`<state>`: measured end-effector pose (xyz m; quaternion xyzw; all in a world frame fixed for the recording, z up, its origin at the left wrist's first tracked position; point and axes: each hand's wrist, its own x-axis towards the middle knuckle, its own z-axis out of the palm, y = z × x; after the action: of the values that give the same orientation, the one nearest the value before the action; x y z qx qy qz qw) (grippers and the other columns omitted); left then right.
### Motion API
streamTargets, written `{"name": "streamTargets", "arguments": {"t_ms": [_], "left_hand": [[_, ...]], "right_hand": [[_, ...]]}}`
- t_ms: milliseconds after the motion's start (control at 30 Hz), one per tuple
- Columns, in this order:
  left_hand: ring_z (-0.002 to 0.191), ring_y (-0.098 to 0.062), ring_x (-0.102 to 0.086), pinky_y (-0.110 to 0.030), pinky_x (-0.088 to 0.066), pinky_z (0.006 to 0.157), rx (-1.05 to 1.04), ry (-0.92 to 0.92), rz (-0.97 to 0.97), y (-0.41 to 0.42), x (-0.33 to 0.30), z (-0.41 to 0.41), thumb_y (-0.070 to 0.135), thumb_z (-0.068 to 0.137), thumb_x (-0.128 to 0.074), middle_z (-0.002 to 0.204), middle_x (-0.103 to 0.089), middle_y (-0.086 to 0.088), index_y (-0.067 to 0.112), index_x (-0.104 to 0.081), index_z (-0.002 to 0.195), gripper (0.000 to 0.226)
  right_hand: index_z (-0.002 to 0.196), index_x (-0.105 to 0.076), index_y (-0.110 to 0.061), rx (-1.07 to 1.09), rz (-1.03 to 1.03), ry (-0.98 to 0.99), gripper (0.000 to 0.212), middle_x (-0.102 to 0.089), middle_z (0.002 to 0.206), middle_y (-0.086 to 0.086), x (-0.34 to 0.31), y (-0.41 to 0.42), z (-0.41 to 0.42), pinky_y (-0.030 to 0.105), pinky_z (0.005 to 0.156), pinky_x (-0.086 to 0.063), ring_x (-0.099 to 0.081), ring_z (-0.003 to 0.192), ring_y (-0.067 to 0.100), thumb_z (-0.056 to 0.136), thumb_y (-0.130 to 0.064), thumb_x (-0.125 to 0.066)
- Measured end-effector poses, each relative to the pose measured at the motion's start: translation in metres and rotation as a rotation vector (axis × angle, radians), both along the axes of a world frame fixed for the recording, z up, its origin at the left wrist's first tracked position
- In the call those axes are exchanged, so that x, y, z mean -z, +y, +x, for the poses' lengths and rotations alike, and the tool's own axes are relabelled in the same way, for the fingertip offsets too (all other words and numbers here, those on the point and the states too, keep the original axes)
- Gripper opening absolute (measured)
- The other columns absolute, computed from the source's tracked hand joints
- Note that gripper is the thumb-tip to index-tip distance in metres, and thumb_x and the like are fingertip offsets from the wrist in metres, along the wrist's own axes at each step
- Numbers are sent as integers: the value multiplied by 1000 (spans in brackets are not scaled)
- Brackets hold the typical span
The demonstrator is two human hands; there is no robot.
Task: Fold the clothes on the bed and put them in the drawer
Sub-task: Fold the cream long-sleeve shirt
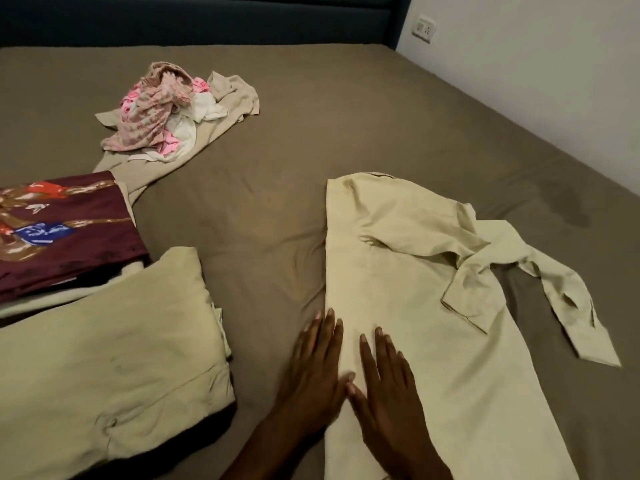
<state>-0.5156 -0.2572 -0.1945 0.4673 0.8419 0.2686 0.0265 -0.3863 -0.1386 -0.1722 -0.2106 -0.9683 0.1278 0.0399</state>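
Observation:
A cream long-sleeved shirt (pixel 408 278) lies spread on the brown bed sheet (pixel 277 202), folded along its left side, with one sleeve (pixel 561 306) trailing off to the right. My left hand (pixel 315 368) lies flat with straight fingers on the shirt's left folded edge. Right beside it my right hand (pixel 384 386) presses flat on the shirt, and the two thumbs nearly touch. No drawer is in view.
A folded cream garment (pixel 114 358) lies at the near left, with a folded maroon printed cloth (pixel 65 230) behind it. A loose heap of pink, white and beige clothes (pixel 173 116) sits farther back. A dark headboard (pixel 207 19) and a white wall with a socket (pixel 424 28) bound the bed.

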Motion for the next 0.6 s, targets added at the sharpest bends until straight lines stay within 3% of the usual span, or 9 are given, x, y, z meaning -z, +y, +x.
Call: {"name": "streamTargets", "arguments": {"t_ms": [133,267,333,367,433,500,600], "left_hand": [[158,-29,-8,-47,-10,123,160,178,-197,-37,2,8,74,100,-30,170,-6,-14,4,-19,161,93],[155,-24,22,-44,11,125,232,86,-343,-58,-16,14,102,72,-30,167,24,-10,10,8,162,134],[154,-24,26,-46,11,125,268,95,-336,-72,-21,29,106,63,-33,167,25,-10,11,10,161,144],[154,-24,26,-47,10,126,269,90,-332,-79,-22,35,107,62,-34,167,24,-10,11,9,162,146],[153,-21,28,-46,10,126,252,62,-319,-88,-26,42,107,60,-37,167,27,-8,13,12,161,147],[151,-17,32,-43,14,125,241,40,-302,-93,-28,50,107,58,-39,166,31,-3,16,17,160,147],[153,-12,27,-40,12,126,210,4,-255,-93,-28,56,106,59,-42,167,25,3,21,12,161,144]], "right_hand": [[166,1,-25,-18,82,-21,81,13,173,3,11,-11,23,44,128,-9,8,160,20,104,-70,-24],[166,2,-27,-35,94,8,77,15,173,2,7,-11,21,44,129,-7,13,159,18,105,-69,-17],[166,0,-29,-50,-1,55,76,12,173,-3,4,-12,24,38,129,-4,11,159,13,104,-70,-19],[166,-6,-30,-19,-89,109,75,5,174,-5,3,-8,25,35,128,-6,4,159,10,104,-69,-26],[162,-30,-25,145,-215,297,72,-27,169,-1,1,13,24,35,124,-24,-25,154,13,102,-61,-46],[147,-51,-14,362,-135,479,59,-55,145,8,1,52,19,45,111,-43,-51,131,27,98,-47,-58],[132,-57,-6,614,76,463,52,-58,123,21,-8,122,10,51,95,-46,-54,112,43,88,-30,-71]]}}
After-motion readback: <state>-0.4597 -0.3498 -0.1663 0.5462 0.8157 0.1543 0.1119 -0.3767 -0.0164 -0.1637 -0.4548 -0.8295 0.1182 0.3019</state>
